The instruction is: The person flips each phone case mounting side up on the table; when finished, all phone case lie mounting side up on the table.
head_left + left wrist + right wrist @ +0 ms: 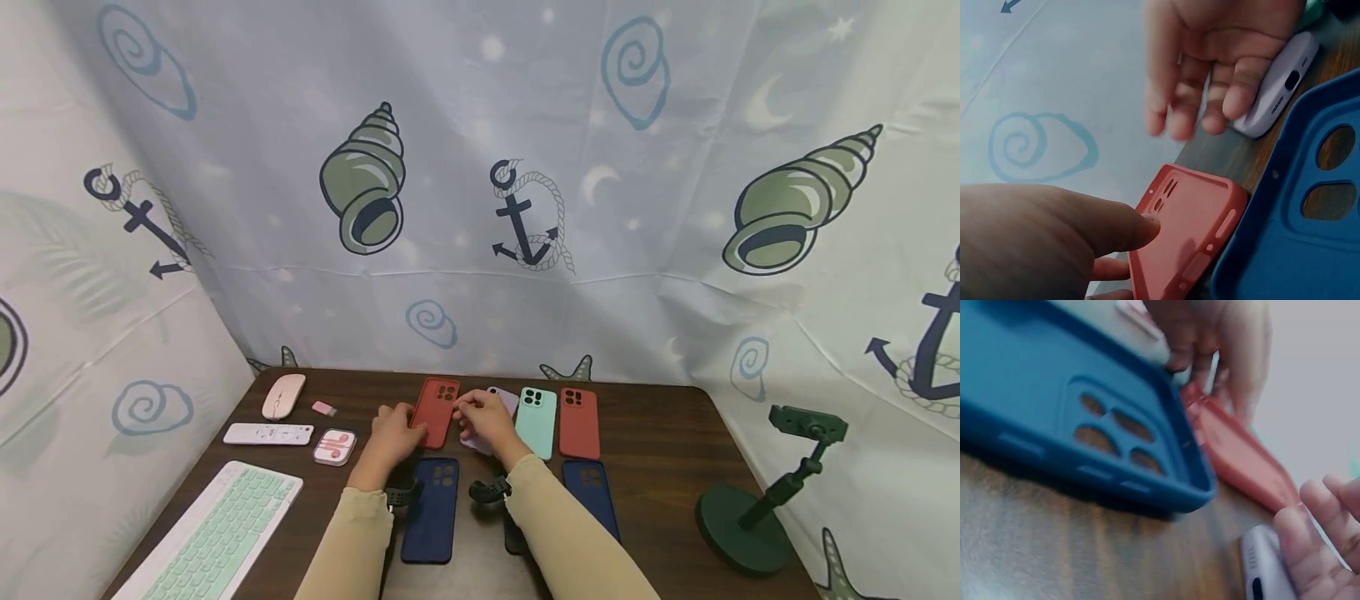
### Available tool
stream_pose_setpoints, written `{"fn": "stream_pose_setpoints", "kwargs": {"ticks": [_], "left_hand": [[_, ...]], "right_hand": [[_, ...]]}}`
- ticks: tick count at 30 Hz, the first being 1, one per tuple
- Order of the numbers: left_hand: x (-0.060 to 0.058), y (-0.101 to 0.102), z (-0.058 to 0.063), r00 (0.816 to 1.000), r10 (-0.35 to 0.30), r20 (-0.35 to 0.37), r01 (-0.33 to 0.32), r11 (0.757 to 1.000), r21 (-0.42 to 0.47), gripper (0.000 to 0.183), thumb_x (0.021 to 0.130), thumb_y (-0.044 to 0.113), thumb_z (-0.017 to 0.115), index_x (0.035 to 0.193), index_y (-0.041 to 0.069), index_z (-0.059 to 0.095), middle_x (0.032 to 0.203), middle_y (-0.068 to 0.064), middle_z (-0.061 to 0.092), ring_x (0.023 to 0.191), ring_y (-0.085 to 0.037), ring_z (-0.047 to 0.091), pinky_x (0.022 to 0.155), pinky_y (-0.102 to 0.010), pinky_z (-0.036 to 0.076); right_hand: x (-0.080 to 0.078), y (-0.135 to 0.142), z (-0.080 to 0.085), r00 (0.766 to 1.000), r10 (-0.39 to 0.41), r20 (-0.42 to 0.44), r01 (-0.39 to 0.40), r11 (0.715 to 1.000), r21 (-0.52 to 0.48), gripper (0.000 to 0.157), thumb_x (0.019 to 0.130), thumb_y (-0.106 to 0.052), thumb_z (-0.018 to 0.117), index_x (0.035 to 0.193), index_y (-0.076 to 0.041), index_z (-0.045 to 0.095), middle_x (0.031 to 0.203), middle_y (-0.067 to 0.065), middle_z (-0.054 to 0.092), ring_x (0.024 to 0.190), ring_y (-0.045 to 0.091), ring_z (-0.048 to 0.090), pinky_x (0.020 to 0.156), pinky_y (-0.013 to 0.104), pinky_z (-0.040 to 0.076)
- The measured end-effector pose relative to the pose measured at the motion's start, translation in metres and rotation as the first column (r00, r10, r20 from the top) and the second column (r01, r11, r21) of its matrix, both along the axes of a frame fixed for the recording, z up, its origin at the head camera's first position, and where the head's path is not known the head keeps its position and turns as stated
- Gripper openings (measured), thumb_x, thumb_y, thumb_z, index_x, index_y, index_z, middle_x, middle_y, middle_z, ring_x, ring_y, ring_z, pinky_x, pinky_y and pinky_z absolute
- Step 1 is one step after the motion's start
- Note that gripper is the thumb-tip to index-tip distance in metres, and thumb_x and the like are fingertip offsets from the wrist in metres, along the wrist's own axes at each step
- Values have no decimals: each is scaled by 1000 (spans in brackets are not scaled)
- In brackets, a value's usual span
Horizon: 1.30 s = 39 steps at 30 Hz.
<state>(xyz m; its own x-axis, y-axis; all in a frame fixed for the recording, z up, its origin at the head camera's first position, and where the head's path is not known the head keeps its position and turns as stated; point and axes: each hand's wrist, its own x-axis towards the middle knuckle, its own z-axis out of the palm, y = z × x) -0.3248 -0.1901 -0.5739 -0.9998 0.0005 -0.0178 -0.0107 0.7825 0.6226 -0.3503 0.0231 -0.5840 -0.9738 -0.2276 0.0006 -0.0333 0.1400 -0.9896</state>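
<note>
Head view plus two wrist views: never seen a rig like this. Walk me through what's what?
There's no robot: the grip is simply a left hand and a right hand, both bare. The head picture comes from a head-worn camera looking forward and down. The other two come from cameras on the wrists, each watching its own hand's work up close.

On the dark table lie phone cases, including red, navy and mint ones. Off to the left are a mouse, remote, USB stick, boxed earphones and keyboard; to the right is a green stand.

The left hand pinches the leftmost red case, thumb inside, other fingers outside. The right hand is near a lilac case, fingers loose; nothing shows held in it.
</note>
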Motion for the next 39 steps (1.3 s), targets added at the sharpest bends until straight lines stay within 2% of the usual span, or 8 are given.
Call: {"fn": "stream_pose_setpoints", "kwargs": {"ticks": [4,8,13,17,22,28,35,39], "left_hand": [[1,3,0,999,40,-29,-40,999,16,58,95,32,68,136,-3,50,131,-32,43,119,-50,44,94,-61,43],[2,8,3,987,98,-130,-83,990,110,50,96,29,67,135,0,52,126,-26,48,112,-42,51,90,-55,47],[0,19,8,955,77,-287,-7,971,238,25,97,19,68,117,4,66,107,-13,59,93,-25,62,80,-40,52],[1,31,12,944,-1,-330,95,958,269,18,94,15,71,111,7,70,106,-8,63,94,-22,66,81,-38,55],[3,49,9,945,-112,-307,196,946,258,24,95,14,71,117,6,70,112,-11,65,103,-27,69,88,-44,57],[6,67,1,954,-193,-229,253,929,271,31,96,18,70,124,6,68,117,-11,64,109,-28,68,91,-45,57],[6,71,-2,952,-258,-167,294,921,254,34,97,19,69,128,5,65,123,-16,66,113,-31,68,93,-48,56],[9,69,-7,941,-300,-156,329,918,220,34,98,21,67,128,6,65,125,-16,69,114,-31,67,95,-51,54]], "right_hand": [[3,8,8,1000,24,-1,-24,998,-57,27,104,-18,57,119,2,66,108,30,70,100,51,64,64,41,60],[13,19,11,998,-61,-21,60,997,-43,25,104,-22,58,115,-3,70,101,26,72,90,47,67,54,34,56],[28,30,9,986,-168,14,168,986,1,27,104,-24,57,112,-3,72,93,21,72,66,27,65,46,30,51],[37,39,8,973,-224,51,225,974,-5,31,102,-24,57,114,1,71,87,18,73,57,16,58,43,27,49],[45,51,8,956,-273,108,275,961,-2,33,101,-24,56,114,2,70,87,16,73,56,17,59,44,28,51],[49,65,7,942,-293,162,292,956,27,34,103,-25,55,114,3,70,95,22,73,59,20,63,51,34,57],[52,72,13,943,-296,154,277,952,130,35,104,-26,53,117,2,69,100,21,74,60,21,65,52,35,58],[53,71,14,949,-292,118,261,938,229,34,104,-28,54,120,-4,71,100,17,75,60,20,65,50,34,56]]}}
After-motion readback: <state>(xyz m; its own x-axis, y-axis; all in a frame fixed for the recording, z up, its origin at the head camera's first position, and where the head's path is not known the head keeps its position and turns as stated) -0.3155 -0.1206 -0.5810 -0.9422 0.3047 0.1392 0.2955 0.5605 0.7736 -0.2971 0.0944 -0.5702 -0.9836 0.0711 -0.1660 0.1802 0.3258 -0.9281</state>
